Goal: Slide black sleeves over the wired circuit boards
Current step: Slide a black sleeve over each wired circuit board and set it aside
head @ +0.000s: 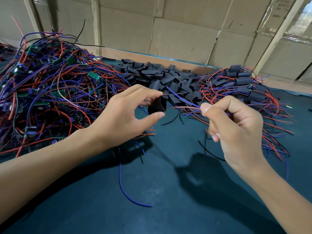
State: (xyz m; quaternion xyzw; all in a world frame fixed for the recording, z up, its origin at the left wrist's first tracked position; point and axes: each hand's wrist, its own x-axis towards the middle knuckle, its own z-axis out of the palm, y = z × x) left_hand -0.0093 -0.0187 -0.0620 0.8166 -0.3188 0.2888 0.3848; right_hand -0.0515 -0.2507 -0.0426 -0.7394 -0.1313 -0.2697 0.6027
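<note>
Black sleeve (pixel 157 106) in left hand (pixel 125 115)

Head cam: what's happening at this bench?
A person is sleeving wired boards. The left hand pinches an open black sleeve; the right hand pinches a bundle of wire ends aimed at the sleeve's mouth, apparently about to thread through. Unsleeved boards are heaped at left, loose sleeves lie in the middle, and sleeved units are piled at right.
</note>
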